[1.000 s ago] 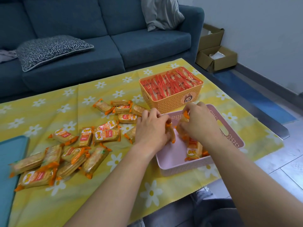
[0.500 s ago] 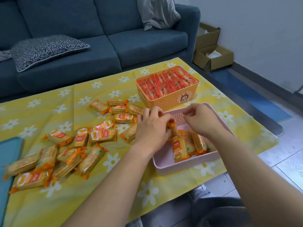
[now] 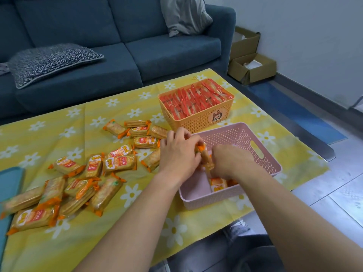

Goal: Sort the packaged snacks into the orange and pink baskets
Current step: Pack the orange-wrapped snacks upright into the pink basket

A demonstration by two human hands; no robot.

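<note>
A pink basket (image 3: 263,160) sits at the table's right front with a few orange cracker packs (image 3: 218,184) standing in it. Behind it, the orange basket (image 3: 198,122) is packed with red snack packs (image 3: 194,101). My left hand (image 3: 178,154) holds the orange top end of a cracker pack (image 3: 204,156) over the pink basket's left part. My right hand (image 3: 229,161) is curled on the lower part of the packs inside the basket. Several orange cracker packs (image 3: 78,173) lie scattered on the yellow flowered cloth (image 3: 59,134) to the left.
A blue sofa (image 3: 117,55) with a patterned cushion (image 3: 49,61) runs along the table's far side. A teal tray (image 3: 7,185) lies at the left edge. Open cardboard boxes (image 3: 251,67) stand on the floor at the right, by the wall.
My right hand has dropped lower into the pink basket and closer to my left hand. The packs in the basket have been pushed together toward its near side.
</note>
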